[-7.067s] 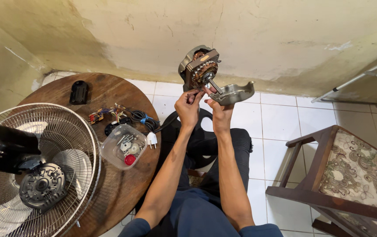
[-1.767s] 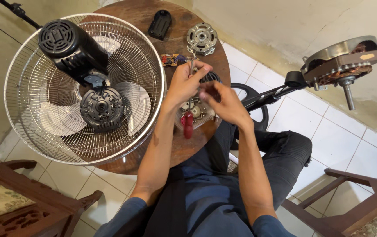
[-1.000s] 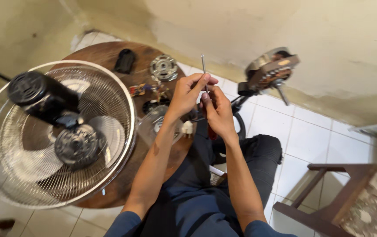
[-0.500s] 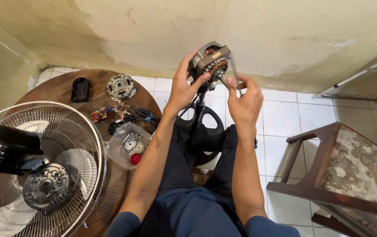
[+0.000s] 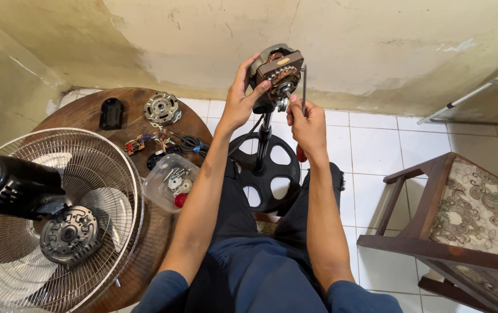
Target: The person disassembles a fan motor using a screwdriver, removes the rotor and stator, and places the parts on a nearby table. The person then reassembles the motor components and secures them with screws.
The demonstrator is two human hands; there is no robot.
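Observation:
A bare fan motor [image 5: 278, 72] with copper windings sits atop a black stand pole [image 5: 262, 145] on a round black base [image 5: 269, 174]. My left hand [image 5: 240, 98] grips the motor's left side, thumb across its front. My right hand [image 5: 308, 124] holds a long thin metal bolt [image 5: 304, 84] upright against the motor's right side, with a red handle showing below the palm.
A round wooden table [image 5: 139, 124] on the left carries a metal motor cover [image 5: 162, 108], a black part [image 5: 111, 113], coloured wires [image 5: 162, 142] and a clear tub of small parts [image 5: 170, 182]. A caged fan [image 5: 40, 220] lies at the left. A wooden chair [image 5: 463, 226] stands at the right.
My head has turned from the table to the motor on the stand. The motor cover now lies on the table. My right hand has brought the thin bolt up beside the motor.

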